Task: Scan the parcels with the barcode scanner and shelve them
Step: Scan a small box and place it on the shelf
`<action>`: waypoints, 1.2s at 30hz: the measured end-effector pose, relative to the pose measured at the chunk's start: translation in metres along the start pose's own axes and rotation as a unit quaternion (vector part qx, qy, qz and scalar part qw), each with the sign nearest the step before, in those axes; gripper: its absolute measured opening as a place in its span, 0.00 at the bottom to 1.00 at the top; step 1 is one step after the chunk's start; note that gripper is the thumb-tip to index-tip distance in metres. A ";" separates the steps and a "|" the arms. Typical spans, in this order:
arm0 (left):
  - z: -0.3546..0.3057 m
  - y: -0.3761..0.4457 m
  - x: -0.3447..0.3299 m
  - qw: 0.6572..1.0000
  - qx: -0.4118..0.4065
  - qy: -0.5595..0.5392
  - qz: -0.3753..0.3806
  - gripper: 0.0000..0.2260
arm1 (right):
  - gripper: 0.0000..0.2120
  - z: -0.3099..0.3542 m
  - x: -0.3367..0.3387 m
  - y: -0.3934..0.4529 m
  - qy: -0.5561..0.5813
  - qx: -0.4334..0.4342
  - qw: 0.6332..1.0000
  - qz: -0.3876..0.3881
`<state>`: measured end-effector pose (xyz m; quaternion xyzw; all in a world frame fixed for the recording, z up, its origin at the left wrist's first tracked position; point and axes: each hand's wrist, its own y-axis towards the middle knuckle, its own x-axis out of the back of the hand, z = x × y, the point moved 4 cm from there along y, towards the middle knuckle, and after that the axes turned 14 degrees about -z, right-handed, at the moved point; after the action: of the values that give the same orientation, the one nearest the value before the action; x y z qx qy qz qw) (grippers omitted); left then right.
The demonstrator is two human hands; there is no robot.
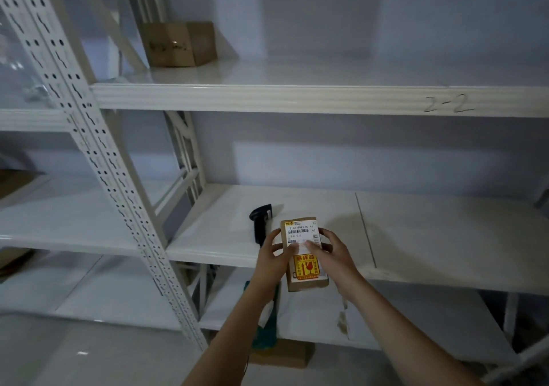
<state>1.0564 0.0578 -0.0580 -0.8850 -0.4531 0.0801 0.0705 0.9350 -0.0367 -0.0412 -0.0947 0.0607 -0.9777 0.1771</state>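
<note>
- Left hand (pixel 271 252) and right hand (pixel 331 252) both grip the small brown cardboard parcel (pixel 306 256), fingers curled round its sides (white barcode label up), at the white metal shelf (pixel 430 237) front edge.
- Black handheld barcode scanner (pixel 261 222) lies on that shelf, apparently just behind the left hand.
- Brown cardboard box (pixel 178 43) on the shelf above.

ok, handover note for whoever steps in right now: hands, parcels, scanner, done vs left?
Left hand: holds the small brown parcel on its left side, thumb on the label.
Right hand: holds the same parcel on its right side.
The parcel is label up over the front edge of the middle shelf.
Barcode scanner: lying on that shelf, just left of the parcel, in neither hand.
Done: one cardboard box sits on the shelf marked 2-2.
Left: whether this parcel was scanned cannot be told; it is not yet shelved.
</note>
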 end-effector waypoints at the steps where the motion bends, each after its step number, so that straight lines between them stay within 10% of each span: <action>1: 0.001 0.013 0.003 1.000 0.010 0.001 -0.001 0.22 | 0.21 0.000 -0.009 0.012 -0.001 -0.001 1.000 0.005; 13: -0.016 0.178 0.005 0.992 0.038 0.117 -0.015 0.07 | 0.22 -0.006 -0.089 0.168 0.016 -0.045 0.997 0.055; 21: 0.056 0.261 0.027 0.942 0.136 0.281 -0.124 0.22 | 0.22 -0.021 -0.104 0.228 0.003 -0.100 0.994 0.039; 36: 0.090 0.297 0.020 0.926 0.162 0.339 -0.042 0.15 | 0.32 -0.051 -0.104 0.244 0.025 -0.189 0.981 -0.042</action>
<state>1.2840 -0.0931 -0.2059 -0.8159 -0.4195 -0.1556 0.3662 1.1019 -0.2218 -0.1450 -0.1050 0.2451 -0.9571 0.1130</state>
